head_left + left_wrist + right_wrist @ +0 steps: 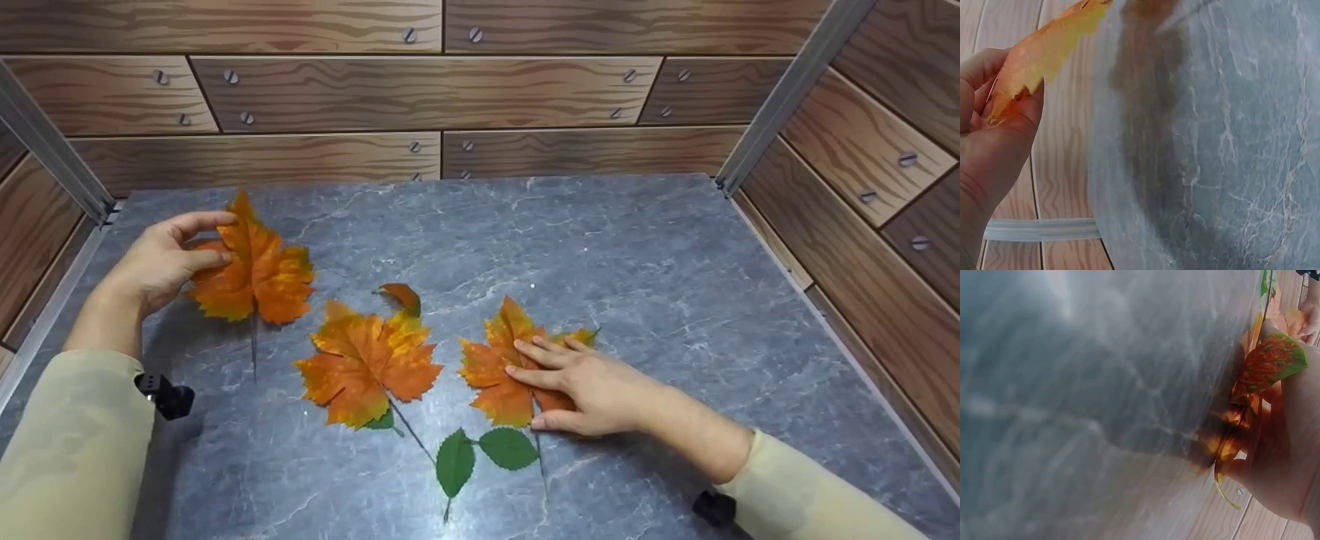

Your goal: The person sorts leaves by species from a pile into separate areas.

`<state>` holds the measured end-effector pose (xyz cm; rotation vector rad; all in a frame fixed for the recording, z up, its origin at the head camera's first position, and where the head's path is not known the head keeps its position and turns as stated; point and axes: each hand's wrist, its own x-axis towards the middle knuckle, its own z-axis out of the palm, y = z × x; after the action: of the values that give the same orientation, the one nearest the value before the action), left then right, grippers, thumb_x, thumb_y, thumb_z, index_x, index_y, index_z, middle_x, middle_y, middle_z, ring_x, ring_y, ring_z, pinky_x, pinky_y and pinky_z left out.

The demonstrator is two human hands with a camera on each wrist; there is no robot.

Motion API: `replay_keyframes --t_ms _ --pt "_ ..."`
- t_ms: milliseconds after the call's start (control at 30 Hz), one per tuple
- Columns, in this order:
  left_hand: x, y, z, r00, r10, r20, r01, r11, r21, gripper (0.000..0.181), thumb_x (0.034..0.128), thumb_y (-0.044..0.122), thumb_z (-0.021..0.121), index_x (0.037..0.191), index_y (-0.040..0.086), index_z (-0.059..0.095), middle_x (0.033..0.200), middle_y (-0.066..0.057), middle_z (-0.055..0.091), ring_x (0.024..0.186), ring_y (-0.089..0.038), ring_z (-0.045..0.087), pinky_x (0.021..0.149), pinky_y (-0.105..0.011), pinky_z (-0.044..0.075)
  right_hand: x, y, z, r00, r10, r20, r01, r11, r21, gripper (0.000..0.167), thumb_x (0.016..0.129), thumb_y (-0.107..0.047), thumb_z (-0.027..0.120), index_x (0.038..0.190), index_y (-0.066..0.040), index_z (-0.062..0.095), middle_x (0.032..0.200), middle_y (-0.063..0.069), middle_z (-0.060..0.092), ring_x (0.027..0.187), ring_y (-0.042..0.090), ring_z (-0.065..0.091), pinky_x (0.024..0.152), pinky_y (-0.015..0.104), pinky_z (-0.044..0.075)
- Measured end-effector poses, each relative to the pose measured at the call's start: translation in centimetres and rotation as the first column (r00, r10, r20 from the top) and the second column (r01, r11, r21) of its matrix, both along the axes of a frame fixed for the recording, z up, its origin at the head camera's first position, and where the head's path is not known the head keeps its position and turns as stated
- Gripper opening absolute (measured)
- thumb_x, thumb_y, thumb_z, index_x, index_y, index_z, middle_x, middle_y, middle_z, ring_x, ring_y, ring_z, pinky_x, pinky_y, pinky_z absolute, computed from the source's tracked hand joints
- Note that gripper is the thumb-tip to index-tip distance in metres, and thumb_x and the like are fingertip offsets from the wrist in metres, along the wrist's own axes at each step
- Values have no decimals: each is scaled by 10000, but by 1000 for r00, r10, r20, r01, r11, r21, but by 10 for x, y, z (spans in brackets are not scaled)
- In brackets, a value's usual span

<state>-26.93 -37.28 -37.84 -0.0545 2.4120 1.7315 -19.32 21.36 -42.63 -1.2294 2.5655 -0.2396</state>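
Note:
Three artificial autumn maple leaves, orange and yellow on thin stems, are in the head view. My left hand [161, 259] pinches the left leaf [259, 277] by its left edge between thumb and fingers; in the left wrist view that leaf [1044, 53] is tilted above the tabletop. The middle leaf [371, 364] lies untouched between the hands. On the right leaf [499, 367], my right hand [592, 386] rests with its fingers spread, covering part of it. A small red-green leaf [1272, 365] shows beside this hand in the right wrist view.
Two green leaves [455, 461] lie near the front, by the middle leaf's stem. A small curled brown-orange leaf [405, 298] sits behind the middle maple leaf. Wood-patterned panels [427, 90] bound the grey marbled table [637, 247] at the back and sides.

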Motion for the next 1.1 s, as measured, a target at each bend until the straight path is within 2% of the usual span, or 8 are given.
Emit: replay_keyframes --t_ms 133,267,433,567,800,933,1033,1100 --pt "-6 2 -8 1000 -11 15 13 995 -101 595 1061 32 641 1617 126 451 1453 -153 543 1029 -32 670 863 -258 606 1 0 0 1000 -3 0 3 1000 -5 761 1019 -687 547 1662 -315 383 1763 22 170 1602 331 196 1258 631 157" --pt "-9 6 -15 999 -36 -26 30 979 -200 599 1059 21 634 1622 85 440 1434 -242 555 1001 -26 658 821 -242 604 2 0 0 1000 2 -5 -2 1000 -7 763 1018 -684 553 1661 -308 387 1763 28 172 1599 345 200 1258 630 160" --pt "-12 10 -23 994 -53 -92 25 959 -282 619 1046 9 646 1625 76 438 1467 -266 548 1180 -203 613 800 -159 558 2 0 1 1000 14 -13 -14 1000 -14 750 1029 -664 556 1659 -291 395 1762 48 186 1592 380 210 1257 630 178" --pt "-15 12 -29 994 -31 -103 0 958 -288 630 1048 23 652 1633 87 428 1509 -281 521 1314 -392 554 780 -115 526 1 0 1 1000 12 -12 -12 1000 -7 756 1027 -670 551 1662 -295 386 1764 45 174 1595 376 197 1260 624 168" --pt "-15 12 -41 993 49 -109 -72 973 -217 724 1022 85 728 1655 79 377 1574 -266 464 1396 -427 488 790 -105 527 0 -1 1 1000 5 -10 -5 1000 6 765 1019 -685 548 1664 -310 377 1765 32 161 1595 376 193 1264 616 156" --pt "-14 10 -45 993 81 -86 -97 976 -193 787 1014 169 758 1673 88 336 1637 -241 394 1468 -433 420 1008 -332 564 0 -1 1 1000 6 -6 -6 1000 6 766 1020 -684 546 1665 -308 373 1765 36 157 1594 382 189 1261 621 156" --pt "-13 8 -44 994 87 -70 -101 968 -229 839 1011 270 767 1687 101 300 1693 -256 286 1537 -467 303 1166 -577 411 0 -1 1 1000 9 -4 -9 1000 3 763 1024 -680 545 1664 -300 376 1765 39 158 1596 379 181 1261 625 157" --pt "-11 7 -41 994 84 -66 -99 960 -262 874 1002 335 773 1691 102 288 1717 -282 193 1564 -500 207 1198 -668 299 0 -1 2 1000 11 -2 -11 1000 0 761 1027 -676 543 1665 -295 376 1766 40 158 1598 378 175 1262 625 157"
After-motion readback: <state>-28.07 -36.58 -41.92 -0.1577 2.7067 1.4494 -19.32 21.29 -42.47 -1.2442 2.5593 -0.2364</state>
